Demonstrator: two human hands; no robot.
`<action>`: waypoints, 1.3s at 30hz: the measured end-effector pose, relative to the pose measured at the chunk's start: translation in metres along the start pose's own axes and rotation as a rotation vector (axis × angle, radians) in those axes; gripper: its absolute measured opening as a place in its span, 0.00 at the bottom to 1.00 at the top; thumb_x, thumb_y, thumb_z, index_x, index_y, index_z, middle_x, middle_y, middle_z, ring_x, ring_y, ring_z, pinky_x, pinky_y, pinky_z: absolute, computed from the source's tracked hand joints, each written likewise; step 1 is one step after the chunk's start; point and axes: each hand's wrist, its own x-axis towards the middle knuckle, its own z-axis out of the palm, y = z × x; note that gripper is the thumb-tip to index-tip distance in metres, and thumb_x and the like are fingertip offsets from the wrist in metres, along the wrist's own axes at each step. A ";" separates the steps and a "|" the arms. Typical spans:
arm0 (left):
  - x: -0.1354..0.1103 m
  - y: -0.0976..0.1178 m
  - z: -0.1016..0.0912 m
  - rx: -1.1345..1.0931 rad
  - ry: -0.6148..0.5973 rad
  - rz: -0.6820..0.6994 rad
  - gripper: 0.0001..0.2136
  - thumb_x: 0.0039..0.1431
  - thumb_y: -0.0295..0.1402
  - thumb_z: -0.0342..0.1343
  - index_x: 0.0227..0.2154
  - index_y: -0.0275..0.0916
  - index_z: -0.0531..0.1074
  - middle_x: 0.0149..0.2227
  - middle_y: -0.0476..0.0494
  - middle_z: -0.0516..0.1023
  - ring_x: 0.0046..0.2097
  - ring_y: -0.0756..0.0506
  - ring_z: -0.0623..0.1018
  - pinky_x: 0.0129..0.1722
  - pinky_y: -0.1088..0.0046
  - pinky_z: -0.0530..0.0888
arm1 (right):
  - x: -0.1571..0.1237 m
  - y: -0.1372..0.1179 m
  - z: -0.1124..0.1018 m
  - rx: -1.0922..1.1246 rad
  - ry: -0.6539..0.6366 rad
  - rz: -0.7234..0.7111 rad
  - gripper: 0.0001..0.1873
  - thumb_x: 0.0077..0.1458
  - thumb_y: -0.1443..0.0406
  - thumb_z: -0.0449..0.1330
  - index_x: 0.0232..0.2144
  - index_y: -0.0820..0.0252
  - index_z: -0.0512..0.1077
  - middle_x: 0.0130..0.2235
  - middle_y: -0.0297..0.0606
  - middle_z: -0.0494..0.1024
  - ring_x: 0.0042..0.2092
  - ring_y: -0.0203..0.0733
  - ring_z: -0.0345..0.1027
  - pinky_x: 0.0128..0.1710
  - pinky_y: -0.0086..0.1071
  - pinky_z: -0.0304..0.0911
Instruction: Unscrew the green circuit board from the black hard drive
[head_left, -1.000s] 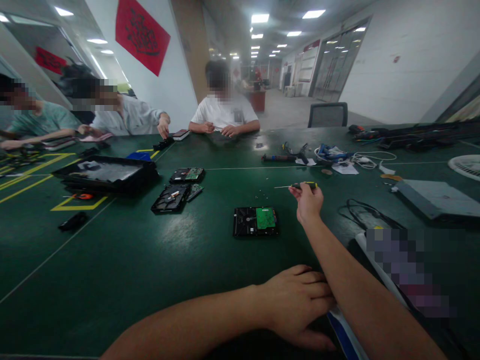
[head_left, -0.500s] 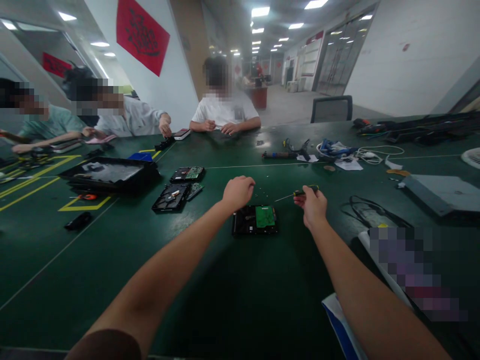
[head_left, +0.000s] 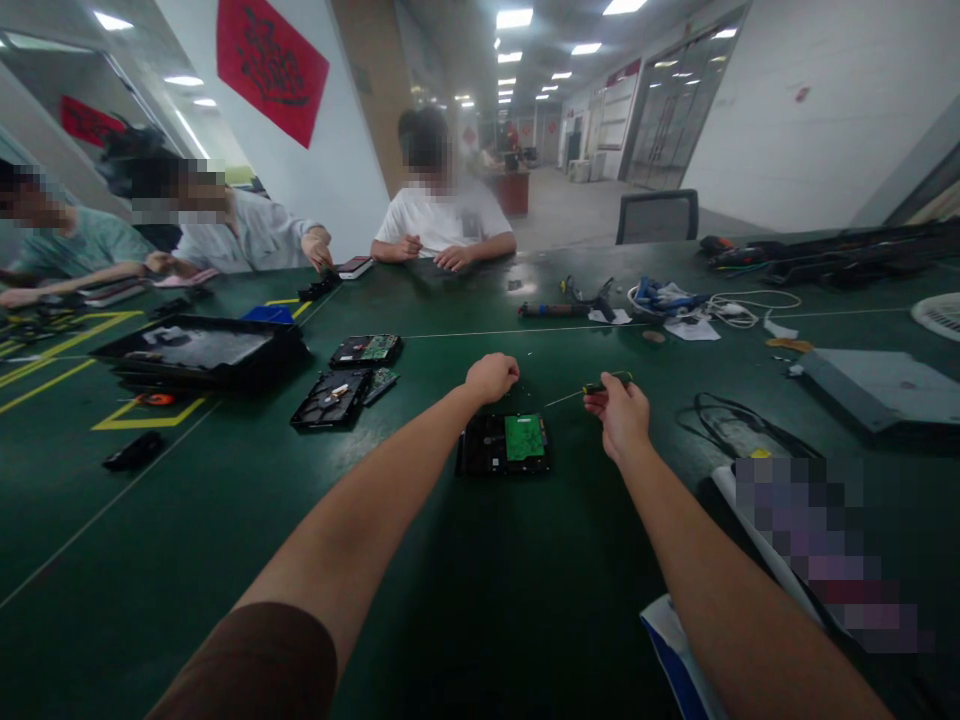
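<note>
A black hard drive (head_left: 503,443) with a green circuit board facing up lies on the green table (head_left: 225,520) in front of me. My right hand (head_left: 619,415) is closed on a small screwdriver (head_left: 589,389) with a green and yellow handle, its thin shaft pointing left above the drive. My left hand (head_left: 492,377) is stretched out just beyond the drive's far edge, fingers curled in a pinch near some tiny screws; what it holds I cannot make out.
Two more opened drives (head_left: 330,398) (head_left: 367,349) and a black tray (head_left: 202,350) lie to the left. Tools and cables (head_left: 660,300) sit at the far right, with a grey case (head_left: 877,385) and a black cord (head_left: 735,425). Three people sit across the table.
My left arm came off the near table edge and reached out beyond the hard drive. My right hand with the screwdriver dropped slightly toward the drive.
</note>
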 end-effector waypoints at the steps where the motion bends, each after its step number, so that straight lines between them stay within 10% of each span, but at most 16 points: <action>1: 0.000 0.000 0.000 -0.003 0.004 0.000 0.08 0.64 0.32 0.57 0.39 0.41 0.82 0.43 0.40 0.83 0.46 0.41 0.80 0.49 0.68 0.74 | 0.000 -0.001 0.000 0.002 -0.001 0.003 0.11 0.53 0.58 0.68 0.35 0.57 0.73 0.29 0.34 0.80 0.25 0.36 0.74 0.22 0.26 0.72; 10: -0.018 0.007 -0.014 -0.001 0.089 -0.026 0.18 0.72 0.33 0.44 0.36 0.33 0.79 0.38 0.36 0.82 0.39 0.43 0.79 0.41 0.70 0.73 | -0.016 -0.029 0.013 0.211 -0.202 0.227 0.11 0.52 0.67 0.62 0.41 0.55 0.73 0.30 0.35 0.80 0.32 0.38 0.75 0.31 0.31 0.76; 14: -0.027 0.016 -0.017 0.020 0.042 0.039 0.17 0.72 0.37 0.47 0.36 0.34 0.79 0.39 0.36 0.81 0.40 0.43 0.79 0.42 0.70 0.73 | -0.022 -0.027 0.014 0.222 -0.276 0.368 0.09 0.48 0.70 0.61 0.36 0.60 0.74 0.30 0.40 0.79 0.28 0.35 0.71 0.21 0.23 0.67; 39: -0.024 0.040 -0.009 0.153 -0.072 0.197 0.11 0.65 0.33 0.53 0.40 0.35 0.79 0.45 0.35 0.80 0.45 0.39 0.80 0.45 0.67 0.76 | -0.015 -0.016 0.008 0.116 -0.245 0.357 0.12 0.47 0.72 0.64 0.37 0.59 0.75 0.31 0.36 0.79 0.27 0.34 0.68 0.20 0.24 0.64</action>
